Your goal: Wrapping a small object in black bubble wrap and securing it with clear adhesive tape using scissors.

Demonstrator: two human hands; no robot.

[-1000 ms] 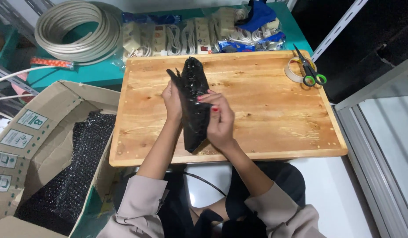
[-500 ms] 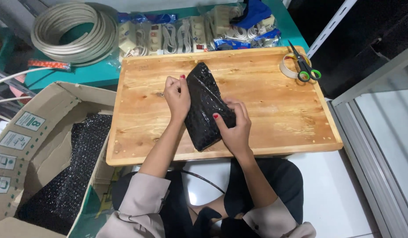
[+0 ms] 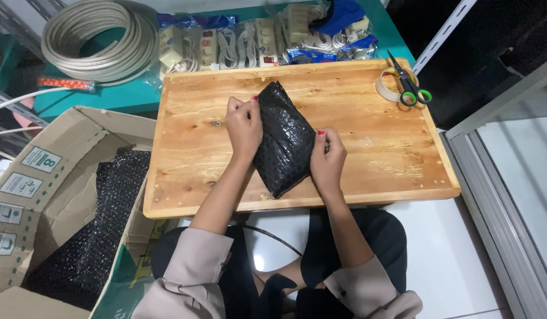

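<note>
Black bubble-wrap parcel, lying slantwise mid-way on our wooden board, already folded shut by our judgement but untaped, our left hand and right hand pressing its opposite edges, tape roll and scissors unused at far right.

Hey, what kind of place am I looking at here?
Probably a packing bench in a small electrical-goods shop or stockroom. Both hands, left hand and right hand, fold a black bubble-wrapped parcel on a wooden board; bagged power strips, a cable coil and a carton of black bubble wrap surround it.
</note>
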